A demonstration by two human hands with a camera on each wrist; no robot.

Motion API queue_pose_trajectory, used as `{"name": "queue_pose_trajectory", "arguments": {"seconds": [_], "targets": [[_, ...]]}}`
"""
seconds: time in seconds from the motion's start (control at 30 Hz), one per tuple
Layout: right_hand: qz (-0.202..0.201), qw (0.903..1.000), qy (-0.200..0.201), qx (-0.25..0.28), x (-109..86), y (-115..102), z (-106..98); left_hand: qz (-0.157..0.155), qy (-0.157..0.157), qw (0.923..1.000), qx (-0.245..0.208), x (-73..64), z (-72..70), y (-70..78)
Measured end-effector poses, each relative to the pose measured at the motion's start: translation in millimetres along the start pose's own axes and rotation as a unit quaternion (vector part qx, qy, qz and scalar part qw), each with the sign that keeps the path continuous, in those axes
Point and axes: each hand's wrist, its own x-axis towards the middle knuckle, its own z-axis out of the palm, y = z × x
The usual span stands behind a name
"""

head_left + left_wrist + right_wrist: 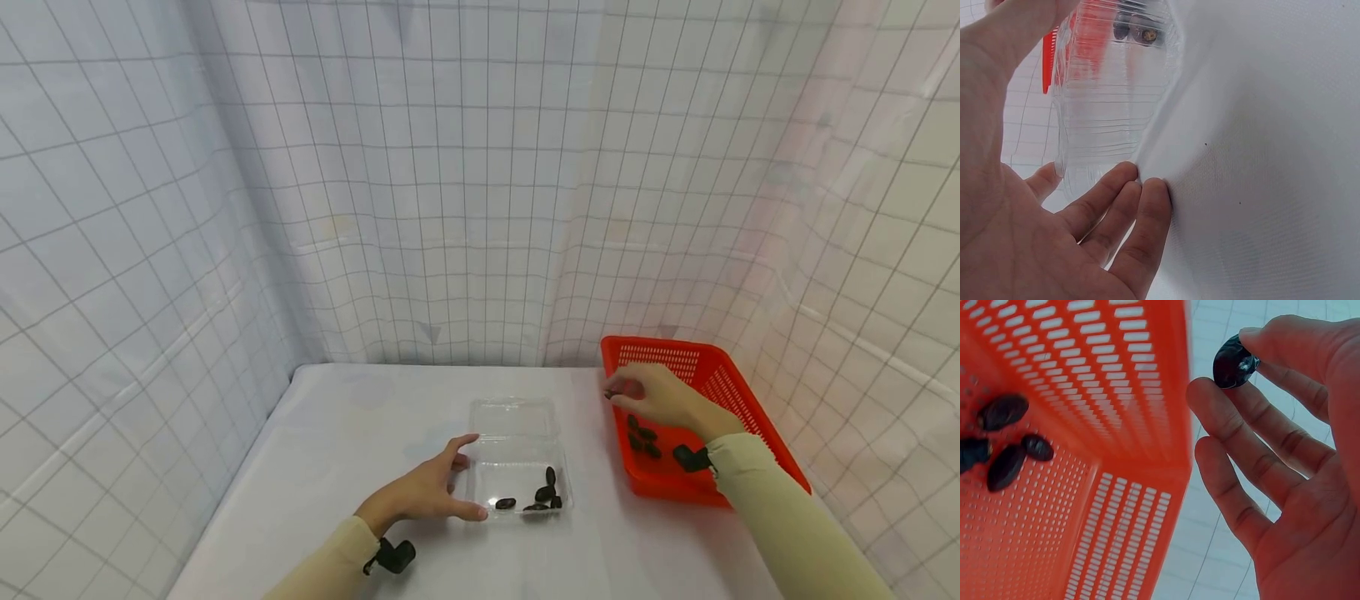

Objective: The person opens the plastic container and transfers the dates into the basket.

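Observation:
A clear plastic clamshell box (517, 475) stands with its lid laid back, several dark oval dates (545, 493) in its base. My left hand (427, 490) rests at the box's left side with fingers spread. In the left wrist view, the fingertips (1125, 172) lie by the box's lower edge; the ribbed wall (1107, 94) rises beside them. My right hand (654, 398) pinches one dark, shiny date (1235, 362) between thumb and fingers, over the left rim of a red plastic basket (750, 408). More dates (1007, 465) lie on the basket floor.
The box and basket stand on a white-covered table (337, 433), with a gap of bare cloth between them. White sheeting with a grid pattern (450, 208) hangs behind and along both sides. The basket's slotted walls rise above its floor.

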Motion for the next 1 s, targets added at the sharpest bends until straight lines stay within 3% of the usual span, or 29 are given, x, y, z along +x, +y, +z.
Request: {"name": "queue_pose_trajectory", "arguments": {"seconds": [0.63,1.0], "targets": [[0.063,0.998,-0.005,0.006,-18.2,48.6,-8.6,0.002,0.0,1.0,-0.005,0.9,0.4,-2.9],[0.082,0.9963,-0.024,0.013,-22.3,62.6,-9.9,-0.002,-0.001,1.0,0.001,1.4,-0.8,-1.6]]}}
